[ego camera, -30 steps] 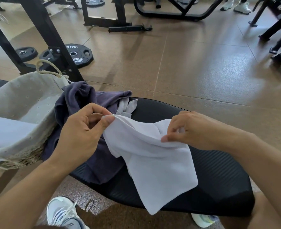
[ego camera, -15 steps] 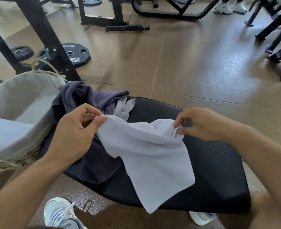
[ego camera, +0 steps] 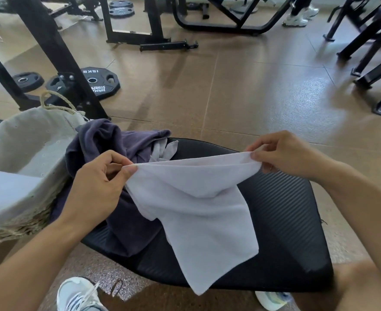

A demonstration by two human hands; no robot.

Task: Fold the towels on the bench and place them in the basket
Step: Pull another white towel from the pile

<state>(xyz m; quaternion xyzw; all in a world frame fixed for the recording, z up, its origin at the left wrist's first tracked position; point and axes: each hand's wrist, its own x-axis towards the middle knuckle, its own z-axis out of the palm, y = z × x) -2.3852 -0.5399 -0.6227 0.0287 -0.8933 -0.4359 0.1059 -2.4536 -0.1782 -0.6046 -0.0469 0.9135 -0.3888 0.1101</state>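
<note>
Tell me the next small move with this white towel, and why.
Probably lift and shake it flat. The left hand and right hand pinch the white towel along its top edge, but its lower part hangs bunched and uneven over the bench.

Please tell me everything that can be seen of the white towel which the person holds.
The white towel looks like soft terry cloth, plain and unfolded. The left hand and the right hand each pinch its top edge, stretched between them above the black bench. The rest hangs down, creased, ending in a point. Its left part lies over the dark purple towel.
</note>
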